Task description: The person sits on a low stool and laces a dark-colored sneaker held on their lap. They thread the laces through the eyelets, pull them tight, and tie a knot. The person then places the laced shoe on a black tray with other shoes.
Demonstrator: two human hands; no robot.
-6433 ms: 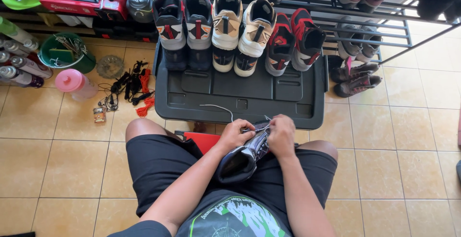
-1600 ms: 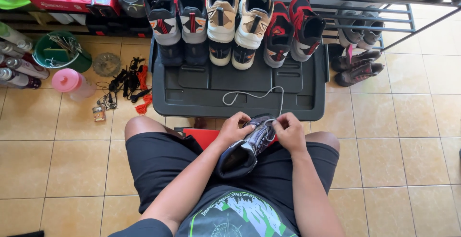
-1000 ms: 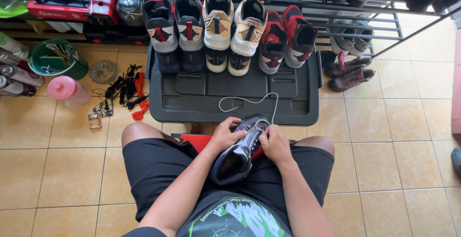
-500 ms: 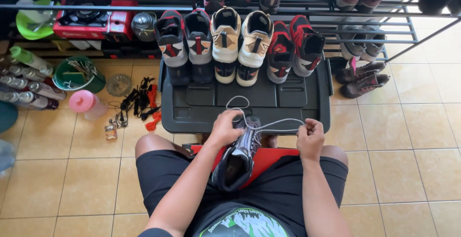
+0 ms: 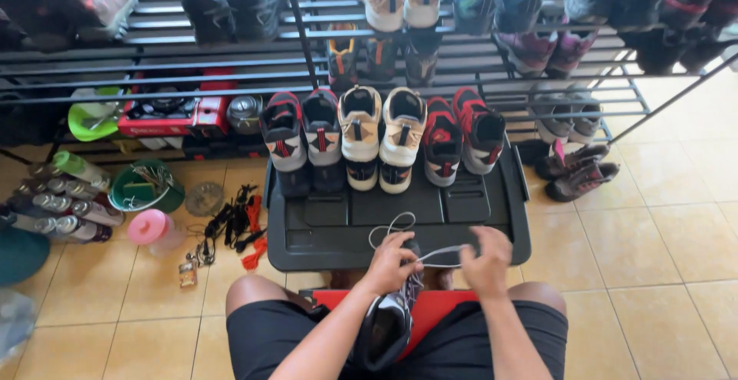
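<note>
At the far left, on the tiled floor [image 5: 661,272], stand a row of spray bottles [image 5: 65,211], a green bowl [image 5: 146,188] and a pink cup [image 5: 150,228], with a loose heap of black and red laces and small tools [image 5: 234,230] just to their right. In the middle lies a dark plastic tray [image 5: 346,234], and along its far edge six sneakers [image 5: 380,138] stand in pairs, toes toward the person, under a metal shoe rack [image 5: 307,49] loaded with more shoes. Near the tray's front edge the person sits with a dark sneaker [image 5: 388,322] resting on the lap, heel near the body and toe pointing toward the tray, over a red seat [image 5: 438,307]. The left hand [image 5: 392,265] is closed around the shoe's upper at the eyelets and steadies it; the right hand [image 5: 488,261] is just to the right of the shoe, its fingers pinched on a white lace [image 5: 430,253] that runs taut from the eyelets and loops loosely over the tray. Judging by this, the lacing is partway: the lace is anchored in the shoe and a long free length is not yet threaded, though which eyelets are filled cannot be told. The shoe lies between the forearms, touching the left hand, with the right hand joined to it only by the lace. At the far right two brown shoes [image 5: 576,172] sit on the floor.
</note>
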